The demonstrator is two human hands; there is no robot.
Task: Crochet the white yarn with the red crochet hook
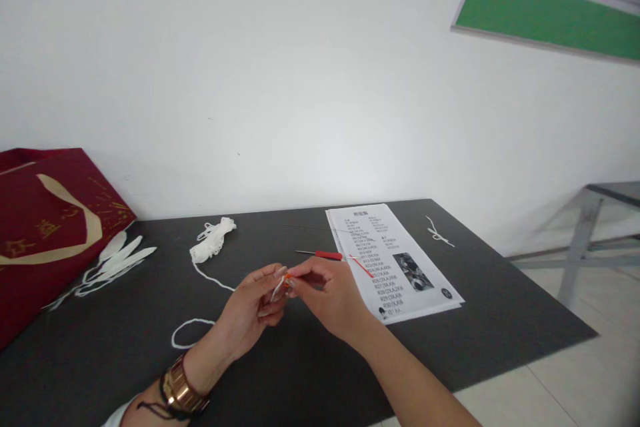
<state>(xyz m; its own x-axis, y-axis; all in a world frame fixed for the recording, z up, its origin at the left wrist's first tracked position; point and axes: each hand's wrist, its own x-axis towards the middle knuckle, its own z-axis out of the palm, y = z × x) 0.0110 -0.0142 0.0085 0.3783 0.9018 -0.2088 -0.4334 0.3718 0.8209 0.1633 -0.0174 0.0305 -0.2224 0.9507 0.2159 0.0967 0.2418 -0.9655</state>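
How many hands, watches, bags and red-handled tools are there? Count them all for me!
Hands: 2 (left hand, right hand)
Watch: 1
Bag: 1
Red-handled tool: 1
Total: 5

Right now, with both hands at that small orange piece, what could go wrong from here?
The small orange piece is pinched at the fingertips of the left hand and right hand, so it might slip. The white yarn loop lies near the gold-coloured wristband and could snag on it. The red-handled tool lies just beyond the right hand, so a stray knuckle might knock it.
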